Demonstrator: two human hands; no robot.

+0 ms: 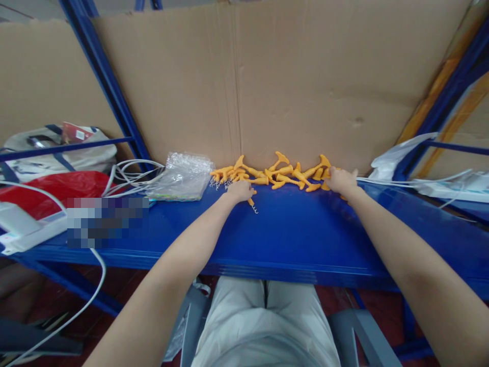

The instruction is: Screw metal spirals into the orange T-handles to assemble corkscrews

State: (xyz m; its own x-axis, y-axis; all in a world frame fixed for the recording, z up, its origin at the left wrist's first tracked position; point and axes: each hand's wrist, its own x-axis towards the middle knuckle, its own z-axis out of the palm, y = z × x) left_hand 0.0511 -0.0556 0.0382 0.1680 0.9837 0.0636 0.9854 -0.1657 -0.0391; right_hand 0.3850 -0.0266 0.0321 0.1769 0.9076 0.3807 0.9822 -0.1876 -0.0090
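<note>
A corkscrew with a yellow plastic body and a bare metal spiral pokes out below my left hand, whose fingers are closed around it. My right hand is at the right end of a row of yellow plastic pieces, fingers curled over one of them; part of that yellow piece shows under the hand. Some pieces in the row have T-shaped handles, and others look like tapered sleeves. Several metal spirals stick out at the row's left end, beside my left hand.
Clear plastic bags lie left of the row. White cables, a power strip and a red bag are farther left. Cardboard stands behind the blue table. A white plastic bag is at the right.
</note>
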